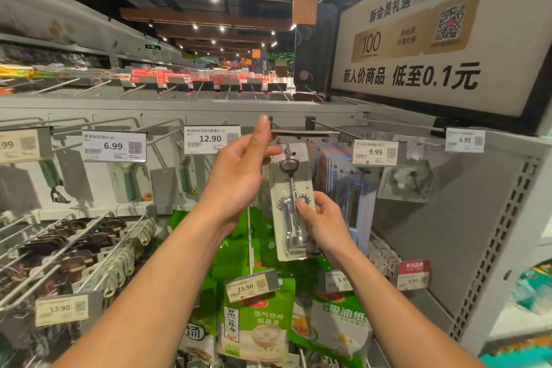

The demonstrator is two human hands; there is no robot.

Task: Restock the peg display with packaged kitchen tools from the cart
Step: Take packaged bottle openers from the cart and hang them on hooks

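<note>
Head view: we're hanging the corkscrew pack point(292, 179) at the far peg point(304, 132). Left hand point(239, 172) pinches its top and right hand point(324, 219) grips its bottom. Next we must thread its hole on.

On the peg display point(149, 107), the middle price tag point(212, 139) reads 12.90. Left of it, a second tag point(114, 146) reads 6.99. Right of it, a third tag point(375, 152) reads 9.99. Below it, a lower tag point(251, 285) reads 15.90. Up and right of it, the white sign point(418, 75) says "新人价商品 低至0.1元".

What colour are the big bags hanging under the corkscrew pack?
Green, with white writing. The bags hang below the corkscrew pack, clearest in the head view.
</note>
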